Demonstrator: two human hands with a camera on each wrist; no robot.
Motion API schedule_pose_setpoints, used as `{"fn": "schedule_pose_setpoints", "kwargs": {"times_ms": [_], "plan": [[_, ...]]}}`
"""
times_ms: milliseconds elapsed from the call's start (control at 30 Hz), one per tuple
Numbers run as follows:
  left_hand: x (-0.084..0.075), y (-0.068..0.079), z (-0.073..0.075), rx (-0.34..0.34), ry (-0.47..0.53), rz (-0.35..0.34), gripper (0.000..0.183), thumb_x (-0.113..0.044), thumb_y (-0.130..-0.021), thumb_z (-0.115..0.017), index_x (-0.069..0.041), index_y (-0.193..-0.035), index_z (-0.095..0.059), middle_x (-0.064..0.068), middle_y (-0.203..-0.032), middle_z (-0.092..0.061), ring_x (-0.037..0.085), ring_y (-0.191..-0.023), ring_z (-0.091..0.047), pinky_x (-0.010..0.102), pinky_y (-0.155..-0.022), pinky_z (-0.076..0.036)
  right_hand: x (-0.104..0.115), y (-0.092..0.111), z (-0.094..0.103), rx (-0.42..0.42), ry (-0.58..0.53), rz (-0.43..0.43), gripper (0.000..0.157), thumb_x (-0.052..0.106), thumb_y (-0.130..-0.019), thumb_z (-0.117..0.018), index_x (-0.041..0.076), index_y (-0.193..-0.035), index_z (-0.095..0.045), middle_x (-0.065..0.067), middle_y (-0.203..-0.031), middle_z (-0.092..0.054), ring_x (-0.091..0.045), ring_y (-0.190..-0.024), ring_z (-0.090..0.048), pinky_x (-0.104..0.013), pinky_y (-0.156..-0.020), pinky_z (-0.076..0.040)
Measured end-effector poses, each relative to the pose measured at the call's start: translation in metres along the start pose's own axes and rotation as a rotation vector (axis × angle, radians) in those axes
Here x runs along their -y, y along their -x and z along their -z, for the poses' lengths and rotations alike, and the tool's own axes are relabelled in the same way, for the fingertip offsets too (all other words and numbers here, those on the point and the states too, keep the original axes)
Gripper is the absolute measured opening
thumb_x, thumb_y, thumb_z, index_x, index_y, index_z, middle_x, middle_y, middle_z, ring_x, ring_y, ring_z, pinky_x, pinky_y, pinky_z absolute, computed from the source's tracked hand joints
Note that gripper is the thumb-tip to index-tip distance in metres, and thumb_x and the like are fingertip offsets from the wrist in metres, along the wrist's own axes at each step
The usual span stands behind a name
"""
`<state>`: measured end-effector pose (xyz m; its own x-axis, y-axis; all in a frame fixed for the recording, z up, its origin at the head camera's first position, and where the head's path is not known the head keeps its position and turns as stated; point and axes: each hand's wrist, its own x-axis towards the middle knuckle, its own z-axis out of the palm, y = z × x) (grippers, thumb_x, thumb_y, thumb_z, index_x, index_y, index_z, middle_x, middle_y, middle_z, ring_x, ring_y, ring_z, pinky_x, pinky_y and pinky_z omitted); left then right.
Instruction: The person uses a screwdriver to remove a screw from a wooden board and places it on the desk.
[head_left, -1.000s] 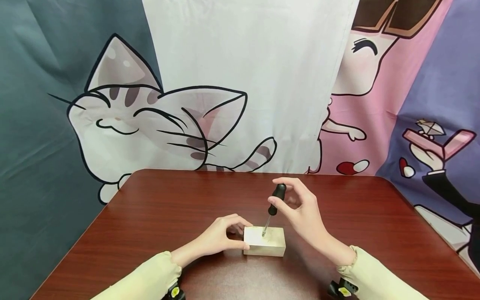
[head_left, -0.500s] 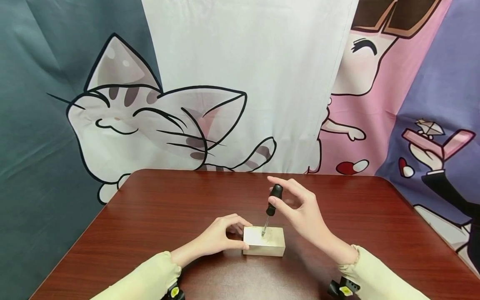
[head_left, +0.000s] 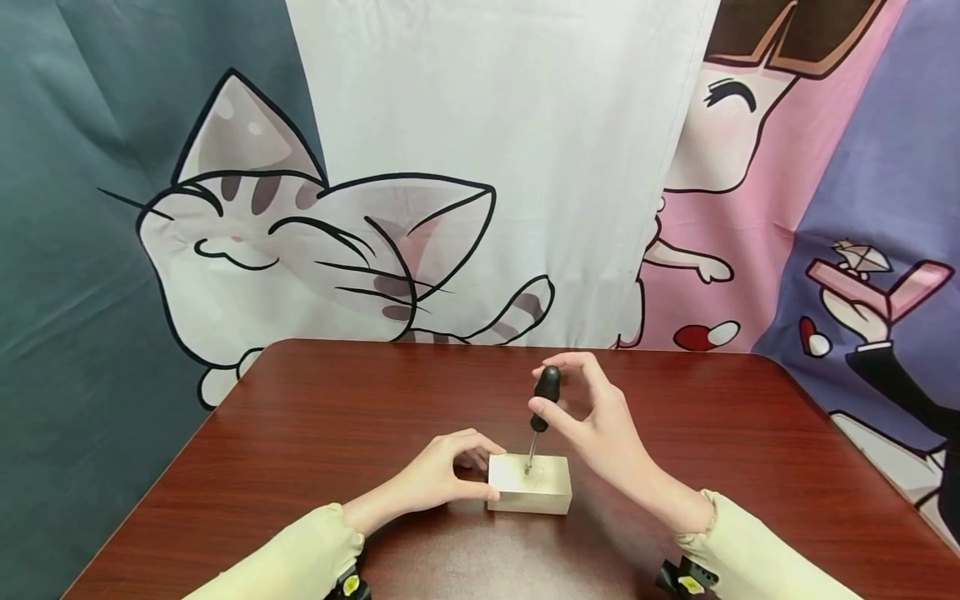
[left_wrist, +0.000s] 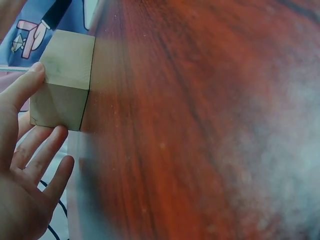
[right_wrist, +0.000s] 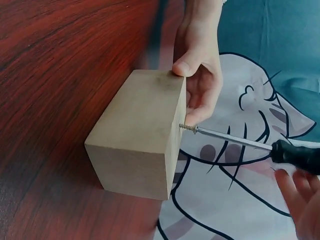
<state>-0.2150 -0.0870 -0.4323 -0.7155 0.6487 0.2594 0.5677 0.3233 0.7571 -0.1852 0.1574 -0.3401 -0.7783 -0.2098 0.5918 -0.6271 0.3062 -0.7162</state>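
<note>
Well, the little gold screw (right_wrist: pixel 188 128) stands in the top of the wooden block (right_wrist: pixel 135 110), just past the end that my left hand (head_left: pixel 431 477) holds, and some of its thread shows above the wood. The tip of the screwdriver (head_left: pixel 540 421) meets the screw's head, and its metal rod and the screw look nearly in one line. I think that line matters most: if the rod tips over, it could slip off, so I should hold it straight and push down softly as I turn. Above the block, my right hand (head_left: pixel 603 421) pinches the black handle (head_left: pixel 550 383) between thumb and fingers. Little turns with my fingertips should work best, with no big swing. My left hand's thumb and fingers sit on two sides of the block; that hold should be snug, or the block could spin with the screw. Under my hands is the shiny red-brown table (head_left: pixel 300 433), a flat place to press on. Far past my hands hangs a cloth (head_left: pixel 217 308) with a smiling cat.
</note>
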Motion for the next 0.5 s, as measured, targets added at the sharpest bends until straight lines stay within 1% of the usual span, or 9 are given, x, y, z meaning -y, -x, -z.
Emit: {"fn": "schedule_pose_setpoints", "kwargs": {"times_ms": [67, 100, 167, 233, 333, 500], "plan": [[-0.001, 0.0, 0.0, 0.001, 0.0, 0.001, 0.044, -0.036, -0.079, -0.083, -0.026, -0.118, -0.066, -0.008, -0.106, -0.068, 0.007, -0.094, -0.066, 0.027, -0.085, -0.056, 0.0, 0.0, 0.0, -0.046, 0.044, -0.027, 0.041, 0.014, -0.085, -0.079, 0.014, -0.118, -0.055, 0.0, -0.099, -0.068, -0.006, -0.075, -0.068, -0.023, -0.066, -0.057], [-0.001, 0.0, 0.0, 0.002, -0.001, 0.005, 0.044, -0.037, -0.079, -0.083, -0.026, -0.118, -0.066, -0.008, -0.106, -0.068, 0.007, -0.094, -0.066, 0.027, -0.085, -0.056, 0.001, -0.001, 0.001, -0.059, 0.045, -0.046, 0.041, 0.015, -0.083, -0.08, 0.015, -0.116, -0.056, -0.001, -0.096, -0.067, -0.007, -0.071, -0.067, -0.023, -0.063, -0.057], [-0.001, 0.0, 0.0, 0.002, 0.0, 0.01, 0.044, -0.036, -0.079, -0.083, -0.026, -0.119, -0.066, -0.008, -0.107, -0.068, 0.007, -0.094, -0.066, 0.027, -0.085, -0.056, 0.002, -0.002, 0.003, -0.063, 0.022, -0.085, 0.039, 0.014, -0.082, -0.081, 0.016, -0.113, -0.057, -0.002, -0.092, -0.065, -0.009, -0.064, -0.066, -0.024, -0.059, -0.055], [-0.001, 0.0, 0.0, 0.003, -0.002, 0.013, 0.045, -0.037, -0.079, -0.083, -0.026, -0.119, -0.066, -0.009, -0.107, -0.068, 0.008, -0.094, -0.066, 0.026, -0.085, -0.056, 0.003, -0.003, 0.006, -0.043, -0.006, -0.119, 0.037, 0.014, -0.081, -0.081, 0.015, -0.11, -0.059, -0.003, -0.094, -0.064, -0.01, -0.06, -0.066, -0.025, -0.057, -0.055], [-0.001, 0.0, 0.0, 0.004, -0.001, 0.015, 0.045, -0.037, -0.079, -0.083, -0.026, -0.119, -0.066, -0.009, -0.107, -0.067, 0.008, -0.094, -0.066, 0.026, -0.085, -0.056, 0.002, -0.005, 0.011, 0.007, -0.046, -0.149, 0.033, 0.013, -0.083, -0.08, 0.015, -0.109, -0.061, -0.003, -0.099, -0.067, -0.01, -0.068, -0.068, -0.025, -0.062, -0.057], [-0.001, 0.0, 0.0, 0.005, 0.002, 0.019, 0.045, -0.037, -0.079, -0.083, -0.027, -0.119, -0.066, -0.009, -0.107, -0.068, 0.007, -0.094, -0.066, 0.026, -0.085, -0.056, 0.0, -0.006, 0.015, 0.086, -0.117, -0.145, 0.03, 0.013, -0.088, -0.075, 0.017, -0.116, -0.065, -0.001, -0.108, -0.072, -0.012, -0.091, -0.072, -0.027, -0.079, -0.059]]}}
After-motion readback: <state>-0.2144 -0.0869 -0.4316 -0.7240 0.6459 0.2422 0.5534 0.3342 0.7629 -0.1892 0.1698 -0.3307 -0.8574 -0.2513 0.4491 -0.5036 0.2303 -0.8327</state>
